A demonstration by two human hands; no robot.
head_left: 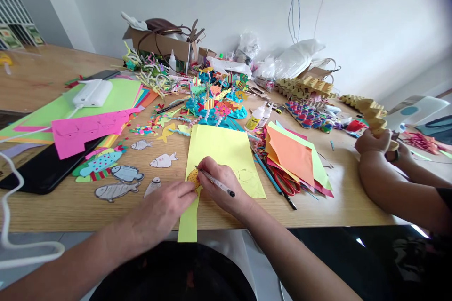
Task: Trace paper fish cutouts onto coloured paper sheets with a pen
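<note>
My right hand (222,183) is closed round a pen (217,182), its tip at a small orange-yellow paper fish (193,177). The fish lies on a yellow sheet (219,143) that bears faint pencil drawings on its right part. My left hand (169,204) rests at the sheet's lower left, fingertips beside the fish; its fingers lie flat and close together, and nothing shows in them. Left of the sheet are drawn paper fish cut-outs, among them a white one (164,160) and a grey one (116,190).
At right lie orange paper (291,155), red scissors (286,183) and pencils (270,174). Behind stand glue bottles (255,117) and blue craft pieces with fish (219,108). A phone (45,169) is at left. Another person's hands (376,143) hold an egg carton (370,113).
</note>
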